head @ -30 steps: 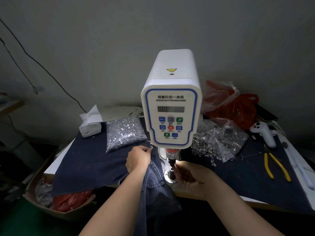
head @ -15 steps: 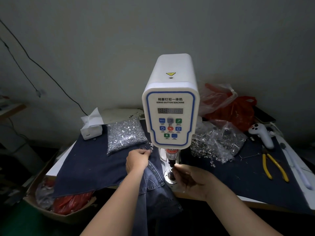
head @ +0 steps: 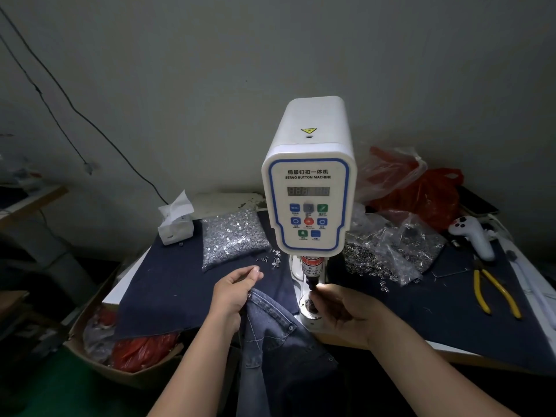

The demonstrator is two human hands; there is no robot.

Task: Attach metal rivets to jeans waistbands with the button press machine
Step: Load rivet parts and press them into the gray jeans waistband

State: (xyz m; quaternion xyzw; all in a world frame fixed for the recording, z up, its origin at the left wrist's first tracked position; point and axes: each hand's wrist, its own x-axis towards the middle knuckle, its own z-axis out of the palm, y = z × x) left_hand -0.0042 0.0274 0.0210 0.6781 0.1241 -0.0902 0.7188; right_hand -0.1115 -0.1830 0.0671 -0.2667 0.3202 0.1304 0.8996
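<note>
My left hand (head: 233, 291): bare forearm entering from 6 o'clock, fingers curled, thumb meeting fingertips. My right hand (head: 346, 308): forearm entering from 4 o'clock, fingers curled, tips pinched toward 10 o'clock.

Left hand (head: 233, 291) grips jeans (head: 270, 323) — right hand (head: 346, 311) pinches at machine (head: 310, 182) die.

The right hand (head: 340, 308) hides whatever its grip perhaps pinches at the die (head: 310, 305).
</note>
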